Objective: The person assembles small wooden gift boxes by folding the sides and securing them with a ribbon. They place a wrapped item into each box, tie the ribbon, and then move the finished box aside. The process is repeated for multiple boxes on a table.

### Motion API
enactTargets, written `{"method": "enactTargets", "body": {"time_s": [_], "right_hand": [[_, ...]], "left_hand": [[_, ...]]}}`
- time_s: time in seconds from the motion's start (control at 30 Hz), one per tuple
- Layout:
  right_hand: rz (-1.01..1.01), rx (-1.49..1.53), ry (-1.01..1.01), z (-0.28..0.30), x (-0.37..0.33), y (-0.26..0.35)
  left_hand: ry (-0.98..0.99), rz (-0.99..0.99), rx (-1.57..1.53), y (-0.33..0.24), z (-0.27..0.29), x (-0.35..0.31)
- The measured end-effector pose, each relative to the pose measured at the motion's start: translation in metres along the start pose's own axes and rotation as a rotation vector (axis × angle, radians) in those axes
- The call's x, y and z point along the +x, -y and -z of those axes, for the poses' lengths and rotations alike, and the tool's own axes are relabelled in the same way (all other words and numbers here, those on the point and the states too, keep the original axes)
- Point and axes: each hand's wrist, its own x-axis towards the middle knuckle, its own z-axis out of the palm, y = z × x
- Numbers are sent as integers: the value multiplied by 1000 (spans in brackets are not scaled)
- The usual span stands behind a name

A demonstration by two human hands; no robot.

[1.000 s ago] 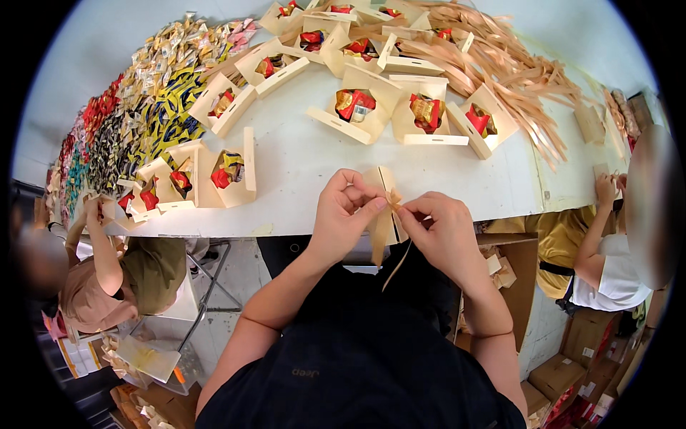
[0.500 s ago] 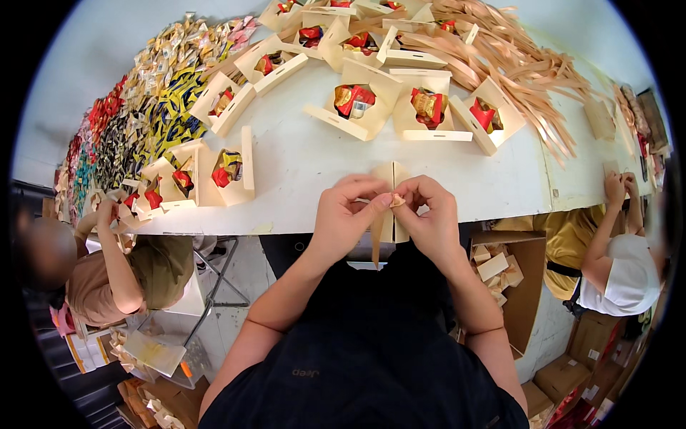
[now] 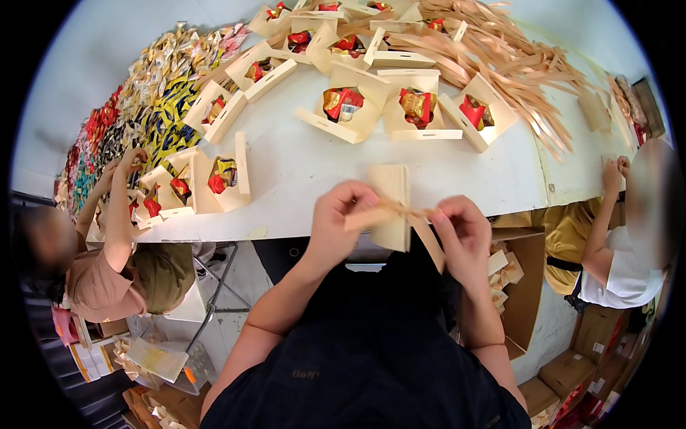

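A small closed cream box [image 3: 389, 187] stands at the table's near edge, right in front of me. A peach satin ribbon [image 3: 431, 247] crosses the box, gathered into a knot or bow at its middle; blur hides which. On the left, my left hand [image 3: 337, 220] pinches one loop or end of the ribbon between thumb and fingers. My right hand [image 3: 466, 232] grips the ribbon's other side, and a loose tail hangs below its fingertips. Both hands are apart, with the ribbon stretched between them.
Open cream boxes [image 3: 350, 107] filled with wrapped sweets stand across the white table [image 3: 286, 171]. Loose ribbons [image 3: 500, 64] lie at the far right, piled sweets [image 3: 168, 93] at the left. A carton [image 3: 525, 286] of boxes is beside me. Co-workers sit on both sides.
My hands have moved apart, drawing the ribbon out sideways from the pinch where they met. The box now shows its broad face. The left co-worker's hands have risen toward the sweets.
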Motion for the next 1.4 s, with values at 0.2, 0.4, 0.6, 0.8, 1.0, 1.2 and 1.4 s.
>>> {"method": "enactTargets", "body": {"time_s": [0.2,0.4,0.6,0.8,1.0,1.2,1.4], "right_hand": [[116,-263,-74,123,-65,78],[301,-452,-304,118,-38,82],[663,-1041,-238,60,96,9],[590,-1040,-414,73,94,-30],[586,-1147,-453,112,12,-25],[548,-1295,-624,164,38,-23],[526,-1310,-686,234,97,-49]], "left_hand": [[166,-58,24,-2,-12,-15],[24,-4,47,19,-15,-3],[57,-120,201,14,-26,2],[136,-83,198,19,-27,-4],[177,-117,215,19,-43,3],[34,-335,441,6,-46,17],[-433,-677,868,-30,-1,40]]}}
